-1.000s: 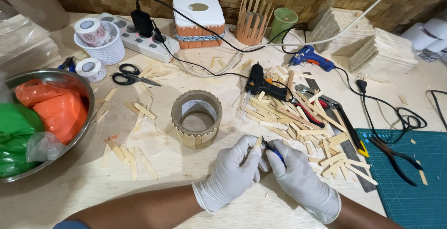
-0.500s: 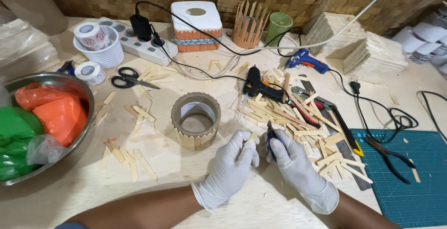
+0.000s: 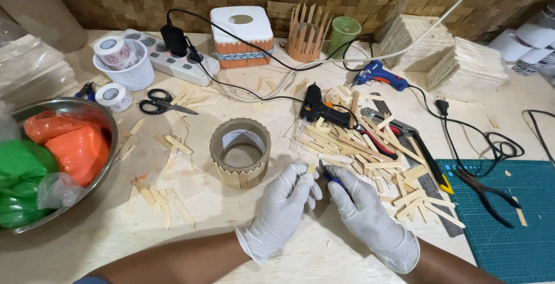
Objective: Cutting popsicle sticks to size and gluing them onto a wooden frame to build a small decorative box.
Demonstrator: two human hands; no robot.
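Head view: left hand (image 3: 283, 203) pinches wooden stick (image 3: 311, 168); right hand (image 3: 361, 209) grips blue cutter (image 3: 330, 177).

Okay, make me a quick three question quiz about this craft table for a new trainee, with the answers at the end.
1. True or false: both hands wear white gloves.
2. What does the right hand hold? A) scissors B) a small blue-handled tool C) a glue gun
3. What lies in the metal bowl at the table's left edge?

Key
1. True; the left hand pinches a small wood piece beside the right.
2. B, the blue-handled tool; the scissors and black glue gun lie untouched on the table.
3. Orange and green plastic bags.
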